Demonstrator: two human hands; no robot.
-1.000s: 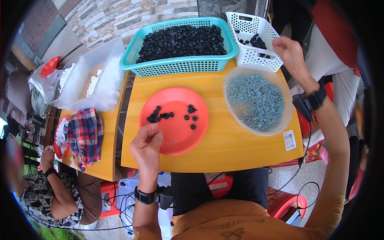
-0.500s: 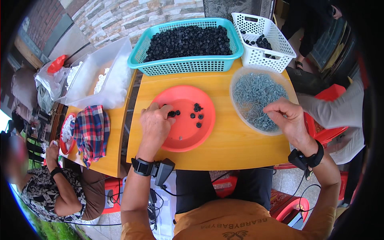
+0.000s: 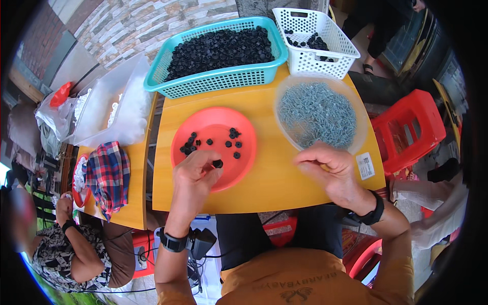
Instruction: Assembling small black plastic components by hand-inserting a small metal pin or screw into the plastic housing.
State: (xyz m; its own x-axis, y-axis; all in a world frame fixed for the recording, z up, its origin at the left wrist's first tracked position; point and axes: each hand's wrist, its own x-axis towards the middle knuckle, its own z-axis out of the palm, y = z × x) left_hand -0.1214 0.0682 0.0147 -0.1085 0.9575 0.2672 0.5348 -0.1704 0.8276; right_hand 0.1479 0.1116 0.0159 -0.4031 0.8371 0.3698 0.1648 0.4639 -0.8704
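- Head view: small black ring (image 3: 217, 163) sits pinched at the left hand's (image 3: 194, 179) fingertips, over the lower edge of the red plate (image 3: 203, 122), centre frame.
- Right hand (image 3: 328, 170) curls loosely closed at the rim of the clear bowl of grey screws (image 3: 316, 114); whether it grips a screw is hidden.
- Left hand is nearer the ring; right lies well apart, right of it.

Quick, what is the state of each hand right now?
Left hand: pinching a small black ring over the red plate.
Right hand: fingers curled shut; what it holds cannot be told.
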